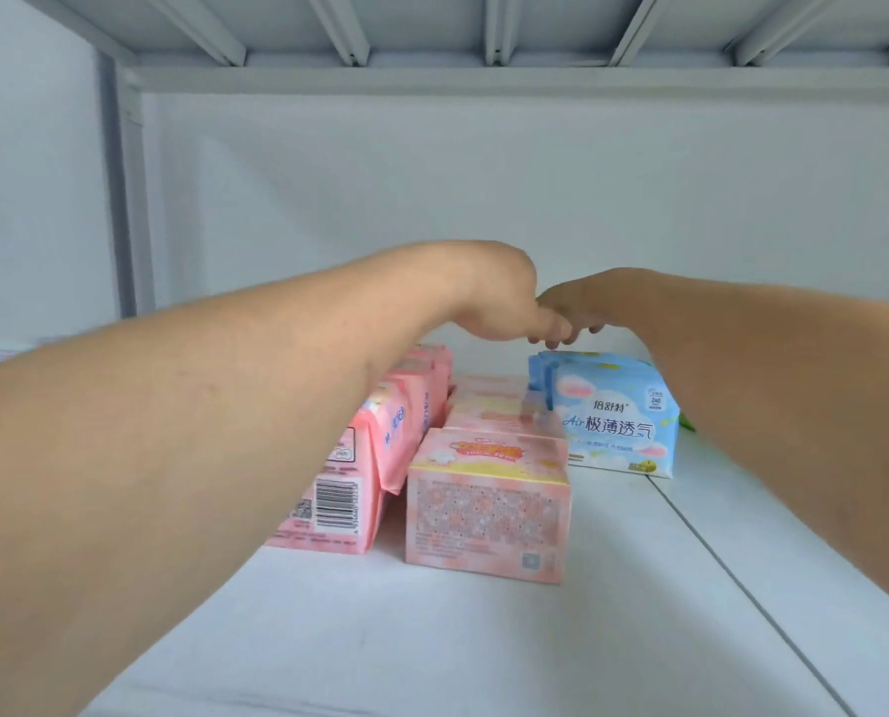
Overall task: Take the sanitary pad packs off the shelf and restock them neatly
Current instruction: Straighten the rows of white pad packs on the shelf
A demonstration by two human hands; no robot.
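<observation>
Both my arms reach deep into a white shelf (pixel 432 639). My left hand (pixel 504 307) and my right hand (pixel 582 307) meet just above the back of a row of blue pad packs (pixel 613 421) standing upright at centre right. Fingers curl down toward the rear blue packs; whether they grip one is hidden. Left of the blue row lies a row of pink boxes (pixel 486 509), the front one showing its printed end. Further left stands a row of pink soft packs (pixel 349 483), partly hidden behind my left forearm.
The shelf's back wall (pixel 484 188) rises right behind the hands, and the underside of the upper shelf (pixel 432 28) hangs overhead. A grey upright post (pixel 132 199) stands at the left. A green item (pixel 686 422) peeks out behind the blue packs.
</observation>
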